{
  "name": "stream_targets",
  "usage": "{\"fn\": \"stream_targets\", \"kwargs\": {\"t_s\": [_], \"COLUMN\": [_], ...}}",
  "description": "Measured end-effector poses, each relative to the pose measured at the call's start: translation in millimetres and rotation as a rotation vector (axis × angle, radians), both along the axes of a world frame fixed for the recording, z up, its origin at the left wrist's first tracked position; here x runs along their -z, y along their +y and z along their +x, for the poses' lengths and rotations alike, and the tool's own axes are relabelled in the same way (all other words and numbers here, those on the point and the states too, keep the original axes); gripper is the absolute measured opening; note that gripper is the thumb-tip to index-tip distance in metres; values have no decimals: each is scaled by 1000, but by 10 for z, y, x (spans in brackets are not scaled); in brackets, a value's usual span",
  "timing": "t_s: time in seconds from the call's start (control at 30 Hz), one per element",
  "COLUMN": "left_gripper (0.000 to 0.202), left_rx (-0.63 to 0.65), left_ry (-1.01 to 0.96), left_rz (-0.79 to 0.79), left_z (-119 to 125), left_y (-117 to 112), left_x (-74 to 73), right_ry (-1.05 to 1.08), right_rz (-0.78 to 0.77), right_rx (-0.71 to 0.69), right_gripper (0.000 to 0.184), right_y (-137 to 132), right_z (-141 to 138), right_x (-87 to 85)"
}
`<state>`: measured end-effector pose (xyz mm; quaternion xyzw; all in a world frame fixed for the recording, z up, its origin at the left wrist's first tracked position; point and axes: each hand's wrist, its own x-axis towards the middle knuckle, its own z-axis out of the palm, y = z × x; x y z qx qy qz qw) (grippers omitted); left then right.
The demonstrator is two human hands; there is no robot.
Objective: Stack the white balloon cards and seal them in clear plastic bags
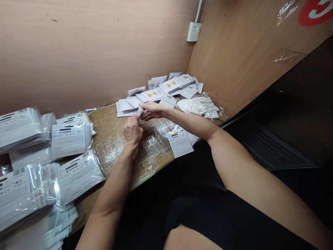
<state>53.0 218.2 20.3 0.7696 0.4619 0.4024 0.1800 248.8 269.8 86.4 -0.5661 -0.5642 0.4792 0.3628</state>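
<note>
My left hand [133,132] and my right hand [152,110] meet over a taped cardboard surface [114,139]. Both pinch a small white card [140,111] between their fingertips. Just beyond the hands lies a spread of white cards [156,93], two of them showing yellow ornaments [171,84]. A clear bag with a white printed label [180,142] lies under my right forearm near the front edge.
Stacks of clear labelled bags [70,139] fill the left side. A bundle of plastic-wrapped white items [200,106] lies at the far right corner. Wooden walls close off the back and right, with a white socket [194,32] in the corner.
</note>
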Motion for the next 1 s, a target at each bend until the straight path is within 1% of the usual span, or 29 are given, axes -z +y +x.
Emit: {"fn": "stream_targets", "kwargs": {"t_s": [0.03, 0.07, 0.1, 0.13, 0.17, 0.2, 0.23, 0.27, 0.3, 0.37, 0.4, 0.43, 0.47, 0.5, 0.53, 0.6, 0.67, 0.7, 0.77, 0.83, 0.9, 0.93, 0.97, 1.0], "left_gripper": [42, 44, 49, 54, 58, 60, 59, 58, 55, 51, 50, 49, 48, 47, 46, 46, 48, 49, 52, 55, 57, 56, 54, 50], "left_rx": [-22, -42, -57, -59, -49, -16, 45, 139, 254, 502, 607, 676, 715, 720, 706, 634, 571, 556, 549, 500, 362, 277, 208, 172], "left_ry": [-99, -226, -373, -524, -662, -770, -832, -841, -796, -588, -457, -346, -273, -257, -278, -379, -458, -482, -559, -730, -954, -1053, -1132, -1196], "left_rz": [-33, -65, -95, -128, -171, -238, -338, -483, -668, -1080, -1258, -1390, -1476, -1513, -1521, -1500, -1503, -1513, -1515, -1452, -1306, -1216, -1132, -1065], "left_z": [-35, -72, -107, -139, -168, -190, -203, -203, -184, -74, 14, 117, 224, 326, 414, 531, 573, 574, 566, 565, 578, 587, 595, 602], "left_y": [72, 156, 242, 321, 384, 424, 435, 414, 359, 154, 15, -138, -292, -437, -561, -725, -777, -771, -717, -629, -527, -481, -443, -419], "left_x": [-8, -20, -38, -59, -82, -104, -123, -135, -139, -118, -94, -64, -28, 9, 44, 103, 143, 159, 188, 218, 244, 253, 258, 260], "right_ry": [-60, -174, -313, -447, -544, -607, -661, -726, -805, -905, -932, -938, -928, -904, -863, -749, -609, -523, -333, -141, 29, 113, 196, 268], "right_rz": [38, 73, 139, 199, 225, 211, 158, 75, -29, -209, -267, -300, -317, -326, -329, -322, -255, -204, -97, 19, 170, 250, 314, 348], "right_rx": [50, 136, 244, 318, 358, 373, 389, 421, 446, 501, 511, 515, 512, 500, 474, 384, 329, 344, 449, 583, 709, 746, 752, 723], "right_gripper": [51, 51, 48, 46, 47, 48, 52, 56, 59, 65, 67, 70, 71, 72, 71, 61, 51, 50, 55, 62, 66, 68, 68, 68], "right_y": [-64, -165, -311, -504, -744, -1020, -1319, -1622, -1907, -2359, -2505, -2594, -2633, -2634, -2609, -2535, -2485, -2479, -2499, -2536, -2546, -2531, -2499, -2449], "right_z": [119, 270, 439, 616, 789, 949, 1091, 1212, 1313, 1455, 1500, 1532, 1551, 1558, 1553, 1503, 1408, 1356, 1279, 1257, 1258, 1240, 1194, 1115], "right_x": [-58, -133, -211, -277, -317, -322, -290, -223, -127, 113, 235, 345, 437, 507, 557, 612, 643, 657, 680, 673, 624, 592, 564, 546]}}
